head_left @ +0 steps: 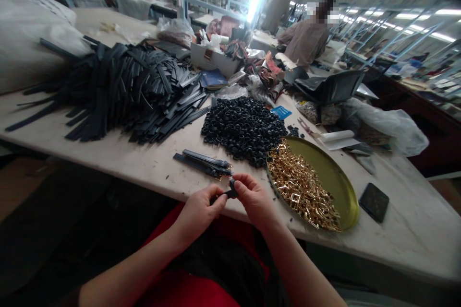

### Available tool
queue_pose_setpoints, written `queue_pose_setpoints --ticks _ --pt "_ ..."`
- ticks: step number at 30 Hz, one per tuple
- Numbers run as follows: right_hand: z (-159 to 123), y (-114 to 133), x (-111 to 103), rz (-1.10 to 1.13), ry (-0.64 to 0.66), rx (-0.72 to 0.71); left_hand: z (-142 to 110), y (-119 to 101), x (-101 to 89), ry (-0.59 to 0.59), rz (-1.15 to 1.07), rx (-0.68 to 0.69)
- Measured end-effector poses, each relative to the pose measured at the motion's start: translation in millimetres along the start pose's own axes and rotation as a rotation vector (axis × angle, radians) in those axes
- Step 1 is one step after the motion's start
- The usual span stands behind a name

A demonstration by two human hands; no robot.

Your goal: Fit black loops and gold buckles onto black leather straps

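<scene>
My left hand (200,211) and my right hand (254,197) meet at the near edge of the table, both pinched on one short black strap (225,194). The right fingers close over a small black loop at the strap's end. Just beyond the hands lies a small stack of black straps (203,160) with fitted ends. A heap of black rings (245,127) sits behind that. To the right stands a round brass-coloured tray (336,172) holding several gold buckles (302,187).
A large pile of loose black straps (122,91) covers the table's left half. A black phone (373,201) lies right of the tray, a clear plastic bag (389,127) beyond it. Boxes and clutter fill the back; two people stand far off.
</scene>
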State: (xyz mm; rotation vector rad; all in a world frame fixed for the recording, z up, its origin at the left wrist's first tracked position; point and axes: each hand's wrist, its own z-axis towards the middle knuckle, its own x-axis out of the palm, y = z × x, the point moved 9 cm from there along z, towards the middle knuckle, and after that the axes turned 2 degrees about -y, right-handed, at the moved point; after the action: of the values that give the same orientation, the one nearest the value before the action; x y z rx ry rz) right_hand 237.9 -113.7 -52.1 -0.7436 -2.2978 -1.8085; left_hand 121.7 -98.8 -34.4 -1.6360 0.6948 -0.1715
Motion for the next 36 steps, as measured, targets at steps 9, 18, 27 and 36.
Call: queue_pose_setpoints --ticks 9,18,27,36 --pt "-31.0 0.0 15.3 0.033 0.043 0.037 -25.8 -16.0 -15.3 -0.067 0.094 0.104" --pt "-52.0 -7.3 18.5 -0.085 0.043 0.020 -38.0 -18.8 -2.8 0.054 0.013 0.130" --pt "-50.2 -19.2 26.2 0.062 0.125 0.107 -34.3 -10.3 -10.3 0.056 -0.025 0.058" --pt "-43.2 -61.1 29.8 0.179 0.266 0.425 -19.3 6.7 -20.7 -0.020 0.228 -0.067"
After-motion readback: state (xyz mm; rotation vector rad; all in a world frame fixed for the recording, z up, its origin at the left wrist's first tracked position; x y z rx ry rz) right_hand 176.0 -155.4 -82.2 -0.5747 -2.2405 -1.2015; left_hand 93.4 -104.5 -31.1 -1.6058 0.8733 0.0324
